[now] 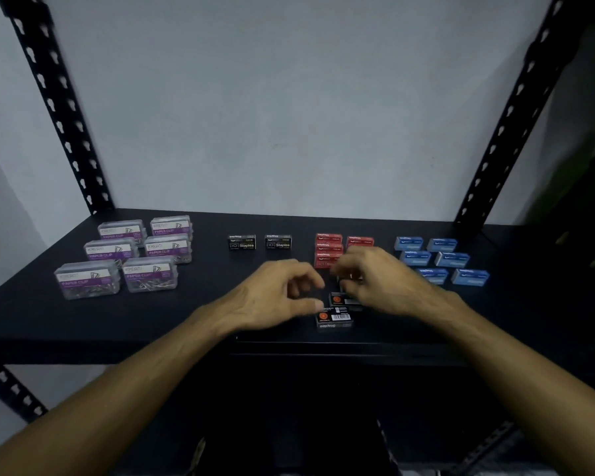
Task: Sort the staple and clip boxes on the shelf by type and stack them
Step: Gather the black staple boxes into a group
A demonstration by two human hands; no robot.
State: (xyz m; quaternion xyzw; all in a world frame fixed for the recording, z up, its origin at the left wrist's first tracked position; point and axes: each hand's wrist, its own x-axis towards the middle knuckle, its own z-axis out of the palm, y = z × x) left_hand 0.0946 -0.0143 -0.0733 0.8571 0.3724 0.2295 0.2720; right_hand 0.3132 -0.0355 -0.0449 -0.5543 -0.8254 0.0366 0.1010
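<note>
My left hand (275,297) hovers loosely curled, empty; my right hand's (375,280) grip is blurred, I cannot tell. Small black cardboard staple boxes (334,316) lie near the black shelf's (83,321) front edge.

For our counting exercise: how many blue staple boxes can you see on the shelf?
6, at the right end of the shelf in two columns: back pair, middle pair, front pair. The right hand may hide others.
</note>
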